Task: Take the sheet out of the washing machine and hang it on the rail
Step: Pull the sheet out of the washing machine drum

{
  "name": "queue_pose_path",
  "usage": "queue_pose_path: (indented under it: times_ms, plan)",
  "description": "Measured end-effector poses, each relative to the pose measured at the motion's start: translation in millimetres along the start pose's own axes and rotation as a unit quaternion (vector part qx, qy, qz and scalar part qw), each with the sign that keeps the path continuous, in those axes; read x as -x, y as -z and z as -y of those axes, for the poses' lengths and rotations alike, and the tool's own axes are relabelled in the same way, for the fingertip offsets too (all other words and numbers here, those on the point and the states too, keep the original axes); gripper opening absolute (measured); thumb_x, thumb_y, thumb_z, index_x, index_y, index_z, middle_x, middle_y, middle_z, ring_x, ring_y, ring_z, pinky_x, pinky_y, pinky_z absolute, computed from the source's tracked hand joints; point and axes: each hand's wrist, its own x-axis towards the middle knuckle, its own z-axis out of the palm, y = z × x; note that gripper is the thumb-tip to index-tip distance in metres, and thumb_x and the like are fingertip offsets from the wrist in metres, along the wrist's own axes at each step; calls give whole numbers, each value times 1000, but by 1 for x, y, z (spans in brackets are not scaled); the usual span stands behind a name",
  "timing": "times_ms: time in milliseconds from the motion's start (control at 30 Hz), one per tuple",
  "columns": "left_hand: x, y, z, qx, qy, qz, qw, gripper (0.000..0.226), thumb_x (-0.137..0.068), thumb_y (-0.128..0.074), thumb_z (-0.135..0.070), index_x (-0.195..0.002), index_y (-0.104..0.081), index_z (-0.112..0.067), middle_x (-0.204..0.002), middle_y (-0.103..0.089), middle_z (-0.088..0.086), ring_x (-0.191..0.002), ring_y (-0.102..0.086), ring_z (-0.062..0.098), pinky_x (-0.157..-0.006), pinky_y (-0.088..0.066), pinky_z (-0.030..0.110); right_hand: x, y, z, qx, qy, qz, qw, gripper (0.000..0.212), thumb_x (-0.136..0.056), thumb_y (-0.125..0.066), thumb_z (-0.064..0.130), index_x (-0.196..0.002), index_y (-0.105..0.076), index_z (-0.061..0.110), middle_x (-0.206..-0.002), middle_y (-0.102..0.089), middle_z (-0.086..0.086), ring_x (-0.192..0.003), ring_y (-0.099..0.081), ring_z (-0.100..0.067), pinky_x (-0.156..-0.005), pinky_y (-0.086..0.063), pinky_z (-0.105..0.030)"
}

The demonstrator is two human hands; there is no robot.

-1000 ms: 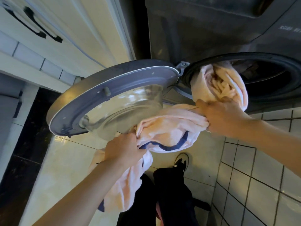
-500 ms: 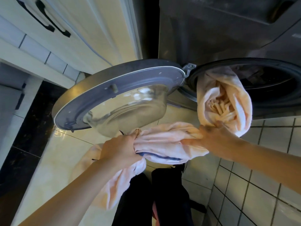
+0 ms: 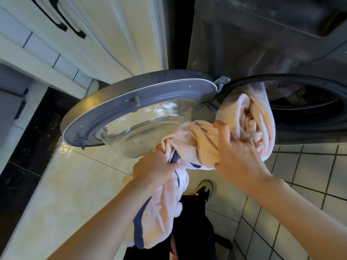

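A pale pink sheet [image 3: 199, 139] with a dark blue edge trails out of the dark washing machine [image 3: 262, 53] through its round drum opening [image 3: 308, 102]. My right hand [image 3: 236, 154] grips a bunched fold of it just below the opening. My left hand [image 3: 155, 167] grips the sheet lower down, and the rest hangs from there toward the floor. Part of the sheet is still draped over the opening's rim. No rail is in view.
The machine's round glass door [image 3: 135, 113] stands swung open to the left, close above my left hand. White cabinets with black handles [image 3: 75, 30] fill the upper left. The floor is cream tile, with white small tiles at right. My dark trousers and a shoe [image 3: 204, 188] are below.
Both hands have shifted their hold along the sheet and drawn more of it out. The right hand now grips nearer the opening, and a longer length hangs under the left hand.
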Motion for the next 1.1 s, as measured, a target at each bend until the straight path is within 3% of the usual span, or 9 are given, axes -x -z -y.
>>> queue_pose_path:
  times_ms: [167,333,500,600,667,800,933,1033,1100]
  plan:
    - [4,9,-8,178,4,68,982,31,-77,-64,-48,-66,-53,-21,-63,-60,-3,-65,-63,19,-57,-46,31,18,15,9,-99,-30,-36,994,66,-52,-70,-2,-112,-46,6,-66,-51,2,-53,-56,-36,-61,-32,-33]
    - [18,15,-17,373,55,108,920,34,-72,-74,-43,-88,-67,-15,-81,-72,6,-78,-70,21,-69,-57,36,19,3,18,-171,-89,-19,981,59,-66,-64,8,-116,-34,20,-69,-55,2,-58,-57,-32,-52,-34,-31]
    - [37,17,-20,553,14,235,799,37,-72,-70,-13,-108,-68,-4,-101,-69,21,-98,-67,29,-86,-53,32,11,6,32,-300,-135,21,944,64,-72,-70,20,-123,-32,23,-81,-56,6,-75,-61,-23,-51,-33,-24]
    - [46,25,-27,614,9,309,726,45,-79,-70,-18,-119,-62,1,-116,-66,22,-111,-63,31,-100,-47,37,14,8,35,-359,-102,53,926,72,-73,-72,27,-129,-26,28,-90,-53,14,-80,-58,-10,-57,-36,-18]
    - [44,24,-31,624,34,288,726,63,-72,-77,-32,-123,-59,-1,-115,-67,19,-110,-64,28,-101,-46,37,20,10,35,-411,-70,57,907,81,-73,-73,24,-133,-19,32,-85,-56,16,-74,-57,-2,-60,-43,-20]
    - [44,16,-51,585,116,173,784,96,-34,-89,-56,-114,-66,-9,-97,-74,8,-95,-70,19,-94,-50,34,30,10,36,-491,-19,40,870,96,-76,-69,6,-132,-1,45,-74,-56,11,-64,-58,-5,-55,-47,-19]
    - [45,14,-60,578,182,59,793,51,-58,-87,-35,-101,-66,-17,-88,-74,3,-77,-71,14,-59,-51,21,34,5,33,-540,-20,44,840,85,-76,-61,-4,-133,-9,34,-58,-44,14,-51,-47,-8,-49,-41,-21]
    - [43,13,-57,562,202,5,802,37,-60,-85,-31,-90,-65,-19,-83,-73,3,-76,-70,17,-68,-57,31,34,9,29,-565,-10,86,820,82,-77,-60,-4,-137,-14,29,-69,-55,3,-65,-58,-16,-63,-55,-42]
    - [43,11,-54,551,200,-17,810,32,-61,-85,-29,-84,-66,-20,-78,-73,2,-73,-71,17,-71,-58,34,32,13,24,-547,0,120,829,80,-79,-59,-2,-137,-16,32,-90,-66,-3,-87,-64,-18,-77,-55,-42]
